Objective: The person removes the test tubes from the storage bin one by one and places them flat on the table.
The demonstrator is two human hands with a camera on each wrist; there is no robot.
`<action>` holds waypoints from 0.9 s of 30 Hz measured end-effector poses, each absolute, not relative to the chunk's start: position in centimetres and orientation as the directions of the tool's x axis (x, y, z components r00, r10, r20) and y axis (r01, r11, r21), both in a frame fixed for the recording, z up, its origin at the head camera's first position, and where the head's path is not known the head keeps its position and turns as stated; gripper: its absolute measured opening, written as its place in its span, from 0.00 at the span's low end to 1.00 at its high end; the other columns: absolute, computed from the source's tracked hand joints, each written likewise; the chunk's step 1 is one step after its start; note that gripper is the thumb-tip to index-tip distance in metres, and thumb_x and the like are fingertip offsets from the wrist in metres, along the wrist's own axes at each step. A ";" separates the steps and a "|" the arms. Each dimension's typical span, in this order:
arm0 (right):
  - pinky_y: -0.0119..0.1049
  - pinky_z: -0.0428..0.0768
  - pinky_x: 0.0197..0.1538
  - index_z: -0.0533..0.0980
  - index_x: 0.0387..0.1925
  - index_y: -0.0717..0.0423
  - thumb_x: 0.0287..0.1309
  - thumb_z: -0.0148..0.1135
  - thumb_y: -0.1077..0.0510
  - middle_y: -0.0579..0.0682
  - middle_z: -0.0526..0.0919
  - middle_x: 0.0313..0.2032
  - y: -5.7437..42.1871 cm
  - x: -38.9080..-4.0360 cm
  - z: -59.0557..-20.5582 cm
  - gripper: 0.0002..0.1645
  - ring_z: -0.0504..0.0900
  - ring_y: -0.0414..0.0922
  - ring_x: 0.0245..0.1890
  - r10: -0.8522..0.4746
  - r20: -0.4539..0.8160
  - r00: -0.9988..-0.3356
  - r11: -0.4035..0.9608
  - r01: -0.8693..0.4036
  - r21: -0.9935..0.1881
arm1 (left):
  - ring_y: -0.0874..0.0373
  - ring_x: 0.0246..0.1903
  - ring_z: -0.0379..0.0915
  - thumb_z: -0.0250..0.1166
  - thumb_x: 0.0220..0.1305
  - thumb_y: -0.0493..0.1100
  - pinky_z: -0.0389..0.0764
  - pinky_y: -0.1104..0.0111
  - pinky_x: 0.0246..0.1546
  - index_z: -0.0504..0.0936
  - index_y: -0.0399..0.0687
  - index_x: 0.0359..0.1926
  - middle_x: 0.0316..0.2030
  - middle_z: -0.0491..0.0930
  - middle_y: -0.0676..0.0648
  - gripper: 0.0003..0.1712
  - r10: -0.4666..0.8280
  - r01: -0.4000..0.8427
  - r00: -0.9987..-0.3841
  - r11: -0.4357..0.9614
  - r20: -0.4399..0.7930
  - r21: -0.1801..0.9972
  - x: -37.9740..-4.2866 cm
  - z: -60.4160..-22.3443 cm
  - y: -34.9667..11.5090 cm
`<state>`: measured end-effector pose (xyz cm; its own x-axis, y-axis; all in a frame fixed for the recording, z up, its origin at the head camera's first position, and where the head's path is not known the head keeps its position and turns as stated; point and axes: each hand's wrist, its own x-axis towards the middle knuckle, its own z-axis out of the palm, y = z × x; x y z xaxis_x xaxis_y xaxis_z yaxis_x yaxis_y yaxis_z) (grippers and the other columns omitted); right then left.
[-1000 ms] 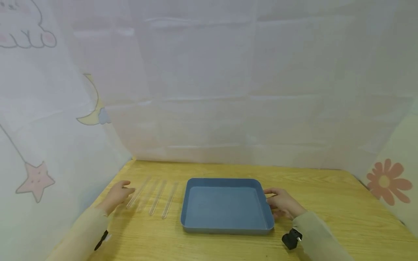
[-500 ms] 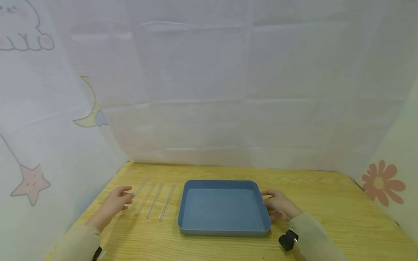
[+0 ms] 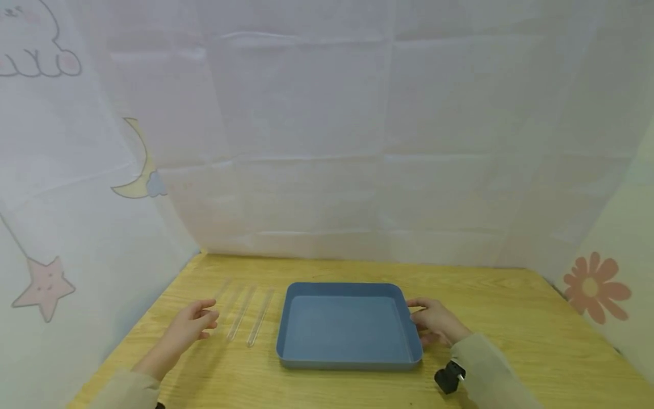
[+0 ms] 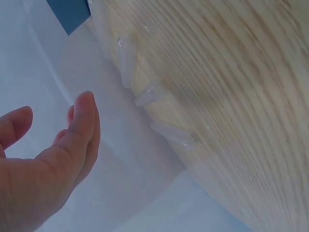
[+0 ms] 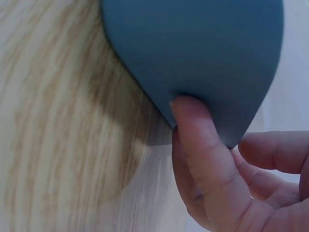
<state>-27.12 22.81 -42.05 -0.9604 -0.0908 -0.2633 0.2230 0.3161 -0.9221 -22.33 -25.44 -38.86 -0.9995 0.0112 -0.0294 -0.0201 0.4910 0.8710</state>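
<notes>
A blue-grey tray [image 3: 349, 329] sits on the wooden table. My right hand [image 3: 438, 321] holds its right side. In the right wrist view, a fingertip presses the outer wall of the tray [image 5: 203, 53] while the thumb [image 5: 273, 150] meets the rim edge. To the tray's left, several clear test tubes [image 3: 260, 318] with rounded ends lie roughly parallel. My left hand [image 3: 186, 329] hovers beside the leftmost tubes, partly covering one, with fingers relaxed and nothing held. The left wrist view shows a gap between this hand [image 4: 58, 159] and the tubes [image 4: 126, 63].
The wooden table [image 3: 490, 307] has a pale sheet [image 3: 317, 142] hanging behind it and at both sides. Cartoon prints, including a pink star [image 3: 45, 288] and a red flower [image 3: 592, 287], mark the side sheets. A black device [image 3: 449, 378] is strapped at the right wrist.
My left hand has drawn nearer to me and then shifted slightly right, its fingers lifting apart. The right hand stays on the tray. The whole view has shifted slightly.
</notes>
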 end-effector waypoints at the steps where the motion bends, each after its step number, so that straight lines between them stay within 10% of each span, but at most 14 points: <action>1: 0.47 0.83 0.28 0.60 0.65 0.73 0.64 0.48 0.71 0.60 0.82 0.38 22.8 -27.1 -42.1 0.28 0.83 0.51 0.33 -0.091 -0.263 -0.961 0.316 0.222 -0.922 | 0.49 0.44 0.75 0.52 0.74 0.39 0.80 0.60 0.42 0.57 0.21 0.66 0.50 0.75 0.32 0.29 0.012 -0.017 -1.000 0.491 -0.026 0.871 -22.2 -38.9 -25.3; 27: 0.44 0.81 0.26 0.60 0.66 0.72 0.65 0.48 0.71 0.61 0.81 0.40 22.8 -27.1 -42.1 0.28 0.83 0.51 0.32 -0.094 -0.260 -0.961 0.323 0.218 -0.921 | 0.51 0.41 0.76 0.57 0.71 0.37 0.81 0.58 0.40 0.66 0.23 0.61 0.43 0.76 0.38 0.24 0.118 0.063 -0.993 0.432 0.012 0.900 -21.7 -38.7 -20.3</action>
<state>-27.10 22.78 -42.06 -0.9610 -0.0935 -0.2604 0.2181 0.3230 -0.9209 -21.73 -20.31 -38.69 -0.9929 0.1180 0.0124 0.0626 0.4321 0.8996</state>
